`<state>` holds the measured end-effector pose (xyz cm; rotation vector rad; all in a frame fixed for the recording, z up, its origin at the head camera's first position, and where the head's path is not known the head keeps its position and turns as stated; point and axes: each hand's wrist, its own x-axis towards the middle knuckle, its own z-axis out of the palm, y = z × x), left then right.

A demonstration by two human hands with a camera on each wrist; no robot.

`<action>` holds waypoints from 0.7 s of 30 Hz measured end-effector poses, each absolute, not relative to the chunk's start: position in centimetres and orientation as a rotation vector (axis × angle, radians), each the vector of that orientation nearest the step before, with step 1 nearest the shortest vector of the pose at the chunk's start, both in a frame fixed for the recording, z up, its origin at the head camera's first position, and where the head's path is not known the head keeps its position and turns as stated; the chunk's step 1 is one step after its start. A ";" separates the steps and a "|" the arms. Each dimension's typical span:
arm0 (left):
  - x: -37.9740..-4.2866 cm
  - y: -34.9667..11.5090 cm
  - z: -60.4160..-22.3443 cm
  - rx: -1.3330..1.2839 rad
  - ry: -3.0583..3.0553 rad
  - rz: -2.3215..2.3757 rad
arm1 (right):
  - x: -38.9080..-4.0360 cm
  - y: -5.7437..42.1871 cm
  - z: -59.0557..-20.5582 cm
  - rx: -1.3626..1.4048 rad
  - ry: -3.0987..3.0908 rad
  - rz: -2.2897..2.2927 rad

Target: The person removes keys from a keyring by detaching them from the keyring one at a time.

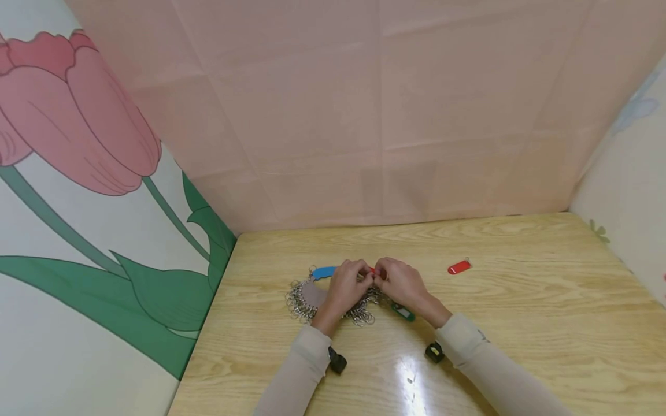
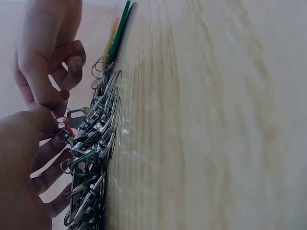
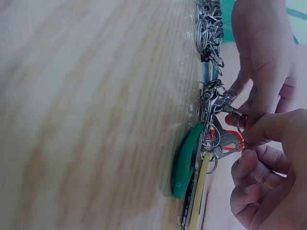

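Both hands meet over a fan of metal key clasps with split rings (image 1: 299, 300). My left hand (image 1: 347, 287) pinches a metal clasp (image 3: 233, 110) near its ring end. With thumb and forefinger, my right hand (image 1: 403, 283) pinches a split ring (image 3: 241, 125) at that clasp. A red key tag (image 3: 235, 136) hangs right by the fingertips, partly hidden by them in the head view. Beside the left hand lies a blue key tag (image 1: 324, 273). Under the right wrist are a green key tag (image 1: 403, 312) and a yellow one (image 3: 201, 187).
Another red key tag (image 1: 459, 267) with its ring lies apart on the wooden table (image 1: 520, 323), to the right. A pink-covered wall (image 1: 385, 144) rises behind the table. A wall with painted tulips (image 1: 104, 121) borders the left side.
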<state>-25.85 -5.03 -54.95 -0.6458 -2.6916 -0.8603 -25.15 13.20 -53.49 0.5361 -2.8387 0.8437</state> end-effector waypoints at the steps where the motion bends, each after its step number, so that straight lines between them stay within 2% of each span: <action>1: -25.9 -5.0 -55.0 -0.645 -2.692 -0.862 | -25.1 13.2 -53.5 0.536 -2.840 0.844; 21: -25.9 -5.1 -55.2 -0.603 -2.705 -0.904 | -25.0 13.2 -53.4 0.562 -2.820 0.847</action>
